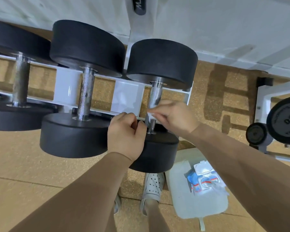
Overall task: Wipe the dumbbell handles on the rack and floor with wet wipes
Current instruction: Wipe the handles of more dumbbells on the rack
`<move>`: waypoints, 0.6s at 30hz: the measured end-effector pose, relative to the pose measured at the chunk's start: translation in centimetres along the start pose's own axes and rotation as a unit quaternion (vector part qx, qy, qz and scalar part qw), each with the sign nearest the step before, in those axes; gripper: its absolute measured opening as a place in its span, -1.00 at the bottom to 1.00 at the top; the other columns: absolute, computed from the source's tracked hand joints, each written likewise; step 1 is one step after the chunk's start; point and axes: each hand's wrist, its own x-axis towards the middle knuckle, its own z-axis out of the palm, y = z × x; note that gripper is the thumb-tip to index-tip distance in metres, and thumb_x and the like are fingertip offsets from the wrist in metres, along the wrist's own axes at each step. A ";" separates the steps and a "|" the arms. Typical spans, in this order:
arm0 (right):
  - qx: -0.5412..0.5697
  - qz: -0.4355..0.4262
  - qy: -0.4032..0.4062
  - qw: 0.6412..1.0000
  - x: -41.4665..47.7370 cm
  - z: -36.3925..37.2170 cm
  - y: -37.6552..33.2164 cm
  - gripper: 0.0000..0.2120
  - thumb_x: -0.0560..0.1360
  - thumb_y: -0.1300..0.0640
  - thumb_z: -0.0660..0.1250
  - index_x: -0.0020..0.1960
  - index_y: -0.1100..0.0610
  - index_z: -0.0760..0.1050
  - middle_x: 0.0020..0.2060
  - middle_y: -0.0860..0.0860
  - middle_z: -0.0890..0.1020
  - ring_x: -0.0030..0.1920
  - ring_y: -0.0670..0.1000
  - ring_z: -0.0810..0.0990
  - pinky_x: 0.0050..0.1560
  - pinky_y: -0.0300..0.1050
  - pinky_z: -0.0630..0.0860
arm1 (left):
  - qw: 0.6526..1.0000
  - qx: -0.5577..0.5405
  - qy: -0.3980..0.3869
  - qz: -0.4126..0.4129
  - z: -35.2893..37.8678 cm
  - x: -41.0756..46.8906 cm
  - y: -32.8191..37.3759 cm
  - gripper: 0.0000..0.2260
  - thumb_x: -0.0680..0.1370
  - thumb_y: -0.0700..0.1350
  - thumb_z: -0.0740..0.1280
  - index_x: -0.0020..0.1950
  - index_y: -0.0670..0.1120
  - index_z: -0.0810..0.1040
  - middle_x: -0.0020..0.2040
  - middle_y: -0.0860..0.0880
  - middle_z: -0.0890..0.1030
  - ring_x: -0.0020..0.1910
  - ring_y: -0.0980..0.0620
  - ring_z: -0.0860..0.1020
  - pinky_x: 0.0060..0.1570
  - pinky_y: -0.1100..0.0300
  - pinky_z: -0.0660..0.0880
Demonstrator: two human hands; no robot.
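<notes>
On the white rack (126, 96) lie 3 dumbbells (87, 47), and at the rightmost the left hand (126, 136) sits with fingers curled, tips by the lower end of the handle (155, 96); I cannot tell if they pinch anything. The right hand (176, 116) pinches a wipe (151, 114) against the handle's middle, fingers closed on it, and the pack (203, 180) lies lower right, well apart
</notes>
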 end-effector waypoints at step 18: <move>-0.057 0.065 0.116 0.989 3.4 -0.7 0.4 -0.84 0.56 0.12 0.37 0.04 0.05 0.72 -0.24 0.02 0.70 -0.23 0.06 0.65 -0.20 -0.02 0.61 | 0.999 0.029 0.008 0.022 0.0 0.0 -0.2 -0.72 0.46 0.05 0.17 -0.41 0.04 0.18 -0.39 0.07 0.29 -0.25 -0.04 0.34 -0.29 0.24 0.18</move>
